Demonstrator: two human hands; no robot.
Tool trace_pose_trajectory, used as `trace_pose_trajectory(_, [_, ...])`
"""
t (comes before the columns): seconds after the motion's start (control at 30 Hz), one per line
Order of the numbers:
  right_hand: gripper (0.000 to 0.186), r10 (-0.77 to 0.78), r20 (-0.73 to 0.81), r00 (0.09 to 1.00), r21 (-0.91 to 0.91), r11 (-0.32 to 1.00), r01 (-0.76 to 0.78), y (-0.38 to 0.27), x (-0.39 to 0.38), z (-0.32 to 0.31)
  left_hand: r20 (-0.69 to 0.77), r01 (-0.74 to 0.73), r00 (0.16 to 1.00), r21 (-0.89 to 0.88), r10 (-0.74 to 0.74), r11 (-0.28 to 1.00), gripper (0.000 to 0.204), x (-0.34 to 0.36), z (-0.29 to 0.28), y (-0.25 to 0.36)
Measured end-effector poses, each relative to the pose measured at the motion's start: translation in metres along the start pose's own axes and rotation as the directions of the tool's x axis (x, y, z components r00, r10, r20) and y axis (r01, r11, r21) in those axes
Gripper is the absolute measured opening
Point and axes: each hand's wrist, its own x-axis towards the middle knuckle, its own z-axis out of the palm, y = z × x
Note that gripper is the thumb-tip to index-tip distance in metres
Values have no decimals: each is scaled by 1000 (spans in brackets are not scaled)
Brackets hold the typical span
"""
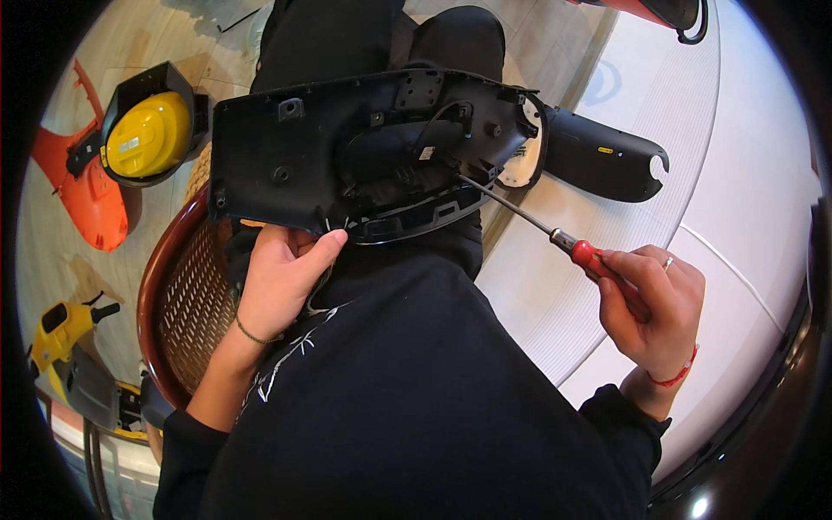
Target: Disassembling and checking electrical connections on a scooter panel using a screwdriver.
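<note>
A large black plastic panel (pixel 260 147), its inner side up with bosses, clips and a cable, lies across my lap. My left hand (pixel 286 277) grips its lower left edge with thumb on top, near some pale cords. My right hand (pixel 650 308) is wrapped round the red handle of a screwdriver (pixel 520 211), whose tip reaches into the right part of the panel beside the recessed middle. Where exactly the tip rests is too small to tell. Just right of the panel is a pale padded piece (pixel 520 165), partly hidden, and a curved black cover (pixel 598 156) on the white surface.
A wicker chair (pixel 186 303) is at my left. On the floor are an orange panel (pixel 91 212), a black housing with a yellow insert (pixel 147 130), and yellow-and-grey parts (pixel 65 334). At right is a white ribbed surface (pixel 728 243) with a cord; a red object (pixel 646 10) sits at top right.
</note>
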Motion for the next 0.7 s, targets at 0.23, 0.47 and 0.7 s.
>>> trace_pose_trajectory(0.23, [17, -6, 2, 1000, -9, 1000, 6, -2, 4, -1, -2, -15, 1000, -8, 15, 1000, 34, 0, 2, -1])
trace_pose_trajectory(0.47, [17, -16, 8, 1000, -36, 999, 17, -5, 3, 0, -14, -9, 1000, 6, 9, 1000, 34, 0, 2, -1])
trace_pose_trajectory(0.7, [17, -57, 6, 998, -54, 997, 57, -5, 4, 0, -10, -21, 1000, -13, 21, 1000, 33, 0, 1, -2])
